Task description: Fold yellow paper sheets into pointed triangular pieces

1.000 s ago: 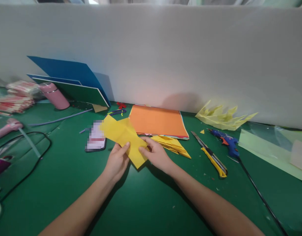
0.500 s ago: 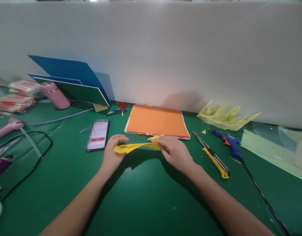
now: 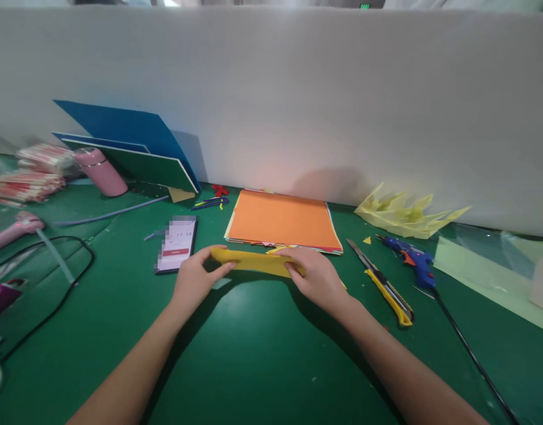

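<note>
A strip of yellow paper (image 3: pixel 260 263) stretches between my two hands above the green table (image 3: pixel 271 360). My left hand (image 3: pixel 198 276) pinches its left end, thumb in front and fingers behind. At the other end my right hand (image 3: pixel 316 274) grips the strip between thumb and fingers. Just beyond the hands lies a stack of coloured paper (image 3: pixel 283 218) with an orange sheet on top. Bits of yellow paper show by the stack's front edge, partly hidden behind my right hand. Left of my left hand lies a phone (image 3: pixel 178 245) with its screen lit.
To the right are a yellow utility knife (image 3: pixel 384 286) with its blade out, a blue glue gun (image 3: pixel 413 257) with a black cord, and a jagged pale-yellow paper piece (image 3: pixel 408 212). At left stand a pink bottle (image 3: pixel 101 171), leaning boards (image 3: pixel 134 168) and a pink glue gun (image 3: pixel 19 230).
My left thumb has come down onto the front of the strip. The strip has turned from a thin, curved edge to a flatter, broader face. My right hand has barely moved.
</note>
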{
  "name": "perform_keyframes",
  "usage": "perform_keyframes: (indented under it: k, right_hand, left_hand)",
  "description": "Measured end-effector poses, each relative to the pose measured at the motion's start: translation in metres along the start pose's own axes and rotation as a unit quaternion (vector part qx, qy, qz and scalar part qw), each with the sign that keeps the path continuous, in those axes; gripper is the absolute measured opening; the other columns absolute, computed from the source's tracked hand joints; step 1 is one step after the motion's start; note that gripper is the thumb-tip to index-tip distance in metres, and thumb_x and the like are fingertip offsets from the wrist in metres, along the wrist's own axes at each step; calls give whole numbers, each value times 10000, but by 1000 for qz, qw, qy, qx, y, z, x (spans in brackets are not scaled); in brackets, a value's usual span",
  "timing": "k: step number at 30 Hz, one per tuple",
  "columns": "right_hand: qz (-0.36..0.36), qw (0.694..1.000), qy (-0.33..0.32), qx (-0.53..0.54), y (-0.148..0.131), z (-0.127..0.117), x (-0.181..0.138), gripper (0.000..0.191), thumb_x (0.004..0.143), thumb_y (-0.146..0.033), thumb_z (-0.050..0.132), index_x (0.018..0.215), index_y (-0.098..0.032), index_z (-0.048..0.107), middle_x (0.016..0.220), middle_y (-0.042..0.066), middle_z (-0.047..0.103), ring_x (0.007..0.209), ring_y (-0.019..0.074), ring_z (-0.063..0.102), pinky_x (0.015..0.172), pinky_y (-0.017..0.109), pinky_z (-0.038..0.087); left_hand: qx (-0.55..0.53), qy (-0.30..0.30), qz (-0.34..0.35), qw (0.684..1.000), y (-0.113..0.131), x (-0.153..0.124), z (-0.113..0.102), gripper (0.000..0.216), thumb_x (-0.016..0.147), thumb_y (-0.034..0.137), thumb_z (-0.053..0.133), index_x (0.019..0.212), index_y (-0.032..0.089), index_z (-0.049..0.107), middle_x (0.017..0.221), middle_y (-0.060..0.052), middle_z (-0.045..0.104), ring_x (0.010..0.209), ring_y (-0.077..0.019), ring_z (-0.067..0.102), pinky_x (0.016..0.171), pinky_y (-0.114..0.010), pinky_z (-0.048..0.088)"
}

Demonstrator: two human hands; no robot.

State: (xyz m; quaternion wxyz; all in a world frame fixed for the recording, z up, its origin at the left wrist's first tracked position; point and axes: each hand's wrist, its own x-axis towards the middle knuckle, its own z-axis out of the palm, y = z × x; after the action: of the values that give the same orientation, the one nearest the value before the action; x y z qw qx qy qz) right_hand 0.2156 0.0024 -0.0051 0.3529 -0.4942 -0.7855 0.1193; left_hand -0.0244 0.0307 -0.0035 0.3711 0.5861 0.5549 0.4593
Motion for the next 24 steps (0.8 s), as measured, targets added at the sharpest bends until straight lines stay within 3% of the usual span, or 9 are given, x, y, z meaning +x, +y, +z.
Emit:
perform_keyframes:
  k: [2,5,8,11,15,20,24]
  right_hand:
    - [9,1000,2,23,-2,1,0,388,799,-101,454,1108,-268,619,1051,42,692,953,241,633,844,433,494]
    - [51,995,19,84,-2,3,-3,484,767,-132,522,1227,-281,517,1065,42,661,886,217,625,834,423,503]
    - [103,979,59,164,3,6,-9,542,739,-189,575,1257,-274,439,1061,46,622,820,188,609,794,394,521]
    - [135,952,103,254,8,14,-16,499,735,-231,581,1206,-258,419,964,31,612,802,173,609,806,380,514]
    - [164,921,145,322,4,27,-19,449,756,-226,545,1173,-252,382,923,31,606,931,189,605,852,387,486]
    - [155,915,150,341,-3,37,-17,486,738,-169,498,1194,-248,349,968,43,590,998,194,582,916,413,447]
    - [155,914,133,352,-3,39,-17,491,708,-125,462,1175,-244,363,958,40,581,979,196,585,918,424,443]
  left_hand:
    - [-93,-48,-19,994,-1,-1,5,413,552,318,799,912,202,636,938,-54,715,864,-238,658,803,-362,501]
    - [-106,-72,-35,991,-2,-4,12,456,555,319,788,945,194,588,905,-63,722,875,-239,668,845,-396,491]
    - [-84,-75,-37,993,-3,-6,14,444,586,324,767,964,190,574,881,-70,720,852,-240,668,824,-404,492]
    - [-132,-65,-29,989,-4,-8,19,427,630,317,732,992,189,545,924,-72,700,852,-222,655,795,-379,501]
    - [-204,-72,-18,976,-5,-13,30,402,660,239,680,1025,200,518,1016,-68,649,977,-208,606,861,-357,476]
    - [-156,-83,11,984,-8,-19,39,368,692,165,584,1054,204,525,1008,-48,615,1020,-203,563,968,-376,390]
    - [-137,-66,22,988,-11,-19,40,366,696,129,541,1051,213,515,950,-23,582,980,-188,557,951,-362,392]
